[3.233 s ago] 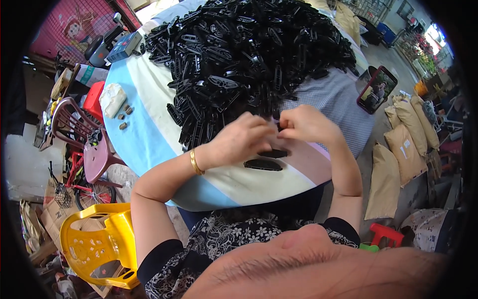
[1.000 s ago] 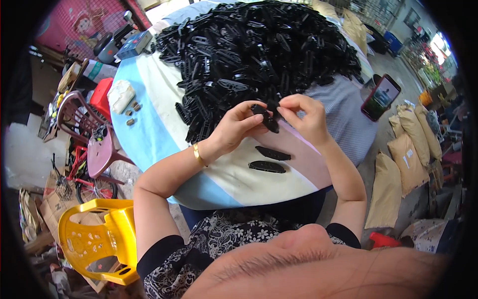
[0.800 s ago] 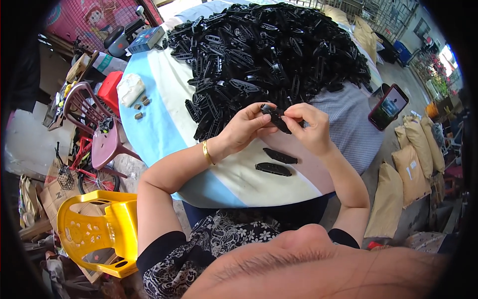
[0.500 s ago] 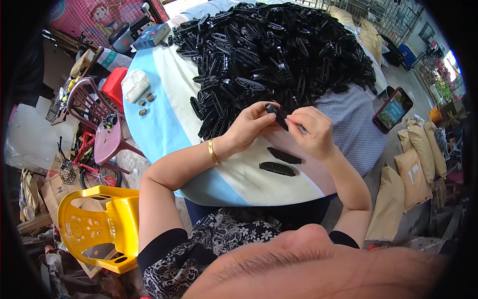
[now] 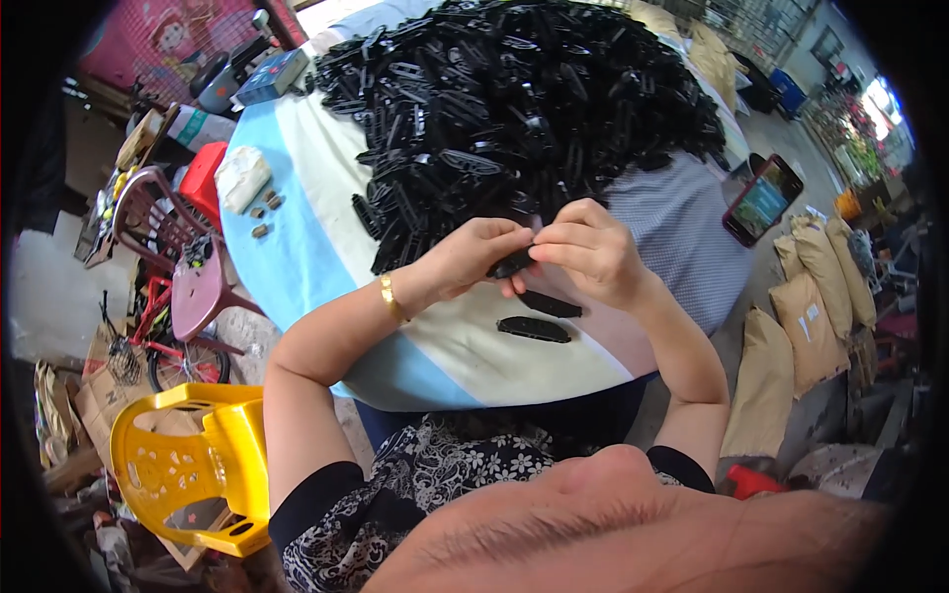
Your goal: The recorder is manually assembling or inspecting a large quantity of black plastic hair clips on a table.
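Observation:
My left hand [image 5: 463, 259] is closed round a slim black plastic piece [image 5: 511, 265], held just above the table. Fingers hide part of it, and its exact kind does not show. Against the piece and my left thumb, the fingertips of my right hand [image 5: 593, 255] are pinched together. Whatever they pinch is too small or hidden to make out. Two long, pointed oval black pieces lie below my hands on the cloth: the upper piece [image 5: 551, 304] and the lower piece [image 5: 535, 329].
A large heap of similar black pieces [image 5: 514, 109] covers the far part of the cloth-covered table [image 5: 395, 371]. A phone [image 5: 763, 201] stands at the right edge. A white bag [image 5: 243, 178] and a box [image 5: 272, 77] lie left. A yellow chair [image 5: 232, 450] stands near my left arm.
My right hand has shifted from the piece's right end up toward my left thumb. The piece has turned and is now more covered by fingers. The whole view has shifted slightly.

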Demonstrator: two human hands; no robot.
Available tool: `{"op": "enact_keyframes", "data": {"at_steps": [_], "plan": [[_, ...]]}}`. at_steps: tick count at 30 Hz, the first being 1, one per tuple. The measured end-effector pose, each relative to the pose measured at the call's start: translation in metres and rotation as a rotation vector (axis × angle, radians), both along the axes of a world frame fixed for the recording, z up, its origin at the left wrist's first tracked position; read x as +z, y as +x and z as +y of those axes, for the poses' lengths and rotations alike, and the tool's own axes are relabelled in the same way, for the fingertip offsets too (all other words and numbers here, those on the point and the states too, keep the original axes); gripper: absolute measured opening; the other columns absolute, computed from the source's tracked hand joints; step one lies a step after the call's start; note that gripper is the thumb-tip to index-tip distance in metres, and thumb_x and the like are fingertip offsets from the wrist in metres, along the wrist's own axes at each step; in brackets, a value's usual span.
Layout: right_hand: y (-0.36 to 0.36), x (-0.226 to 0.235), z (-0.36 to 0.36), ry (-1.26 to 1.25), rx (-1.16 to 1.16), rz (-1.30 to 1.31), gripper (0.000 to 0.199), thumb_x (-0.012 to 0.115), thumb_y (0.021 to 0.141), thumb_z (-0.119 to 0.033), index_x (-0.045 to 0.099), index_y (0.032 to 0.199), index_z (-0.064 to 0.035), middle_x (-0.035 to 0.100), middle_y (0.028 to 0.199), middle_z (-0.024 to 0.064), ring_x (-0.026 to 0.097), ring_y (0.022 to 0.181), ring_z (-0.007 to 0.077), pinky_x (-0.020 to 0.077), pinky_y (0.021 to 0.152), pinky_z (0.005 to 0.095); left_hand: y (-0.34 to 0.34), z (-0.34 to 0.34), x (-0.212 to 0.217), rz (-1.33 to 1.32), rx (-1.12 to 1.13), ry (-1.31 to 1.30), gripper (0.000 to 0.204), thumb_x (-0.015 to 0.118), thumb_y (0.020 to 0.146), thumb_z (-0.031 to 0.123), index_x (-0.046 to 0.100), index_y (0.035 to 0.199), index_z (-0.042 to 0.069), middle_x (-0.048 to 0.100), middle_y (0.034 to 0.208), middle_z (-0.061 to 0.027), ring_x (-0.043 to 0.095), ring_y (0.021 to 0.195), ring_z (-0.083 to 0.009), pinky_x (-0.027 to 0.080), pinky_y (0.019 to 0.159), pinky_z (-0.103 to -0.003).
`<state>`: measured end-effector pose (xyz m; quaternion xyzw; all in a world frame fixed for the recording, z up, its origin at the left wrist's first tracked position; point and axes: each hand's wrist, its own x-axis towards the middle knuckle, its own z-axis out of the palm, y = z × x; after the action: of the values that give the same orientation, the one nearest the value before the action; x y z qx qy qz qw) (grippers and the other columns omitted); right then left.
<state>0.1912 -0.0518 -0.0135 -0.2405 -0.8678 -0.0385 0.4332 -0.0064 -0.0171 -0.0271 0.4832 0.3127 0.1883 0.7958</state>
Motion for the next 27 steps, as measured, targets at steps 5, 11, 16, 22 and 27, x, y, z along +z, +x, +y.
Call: {"op": "enact_keyframes", "data": {"at_steps": [5, 11, 16, 22, 27], "plan": [[0.007, 0.001, 0.004, 0.019, -0.057, -0.033, 0.016, 0.068, 0.062, -0.002, 0.066, 0.078, -0.0061, 0.064, 0.083, 0.0017, 0.058, 0.082, 0.0205, 0.0508, 0.063, 0.0273, -0.004, 0.003, 0.017, -0.005, -0.112, 0.194, 0.038, 0.058, 0.088, 0.007, 0.048, 0.123, -0.007, 0.060, 0.105, -0.0105, 0.061, 0.088, -0.0143, 0.051, 0.082, -0.026], [0.007, -0.002, 0.001, -0.538, -0.142, 0.182, 0.032, 0.074, 0.066, -0.014, 0.066, 0.095, -0.0032, 0.066, 0.083, 0.0084, 0.061, 0.075, 0.0197, 0.0507, 0.064, 0.0274, 0.000, -0.005, 0.002, 0.136, 0.056, 0.928, 0.041, 0.061, 0.079, 0.002, 0.052, 0.118, -0.004, 0.064, 0.101, -0.0154, 0.064, 0.086, -0.0239, 0.051, 0.077, -0.031], [0.011, -0.005, -0.001, -0.785, -0.167, 0.195, 0.035, 0.075, 0.065, -0.014, 0.067, 0.097, -0.0026, 0.067, 0.077, 0.0087, 0.061, 0.061, 0.0128, 0.0491, 0.059, 0.0238, 0.004, -0.016, 0.013, 0.262, 0.084, 1.131, 0.037, 0.060, 0.075, 0.000, 0.055, 0.112, -0.002, 0.063, 0.091, -0.0215, 0.063, 0.082, -0.0346, 0.051, 0.070, -0.036], [0.028, -0.013, 0.013, -1.041, 0.004, 0.344, 0.026, 0.073, 0.073, -0.014, 0.066, 0.095, -0.0001, 0.068, 0.079, 0.0084, 0.060, 0.062, 0.0095, 0.0477, 0.058, 0.0221, 0.009, -0.018, 0.002, 0.307, -0.032, 1.143, 0.046, 0.061, 0.076, -0.001, 0.051, 0.121, -0.002, 0.061, 0.102, -0.0216, 0.063, 0.089, -0.0323, 0.050, 0.076, -0.033], [0.063, 0.008, 0.021, -0.855, -0.383, 0.079, 0.031, 0.075, 0.072, -0.016, 0.062, 0.094, 0.0011, 0.063, 0.075, 0.0049, 0.055, 0.061, 0.0099, 0.0459, 0.059, 0.0227, 0.009, -0.026, 0.009, 0.208, -0.351, 1.152, 0.046, 0.061, 0.077, 0.002, 0.049, 0.122, -0.002, 0.054, 0.117, -0.0199, 0.054, 0.105, -0.0353, 0.045, 0.090, -0.038]]}}
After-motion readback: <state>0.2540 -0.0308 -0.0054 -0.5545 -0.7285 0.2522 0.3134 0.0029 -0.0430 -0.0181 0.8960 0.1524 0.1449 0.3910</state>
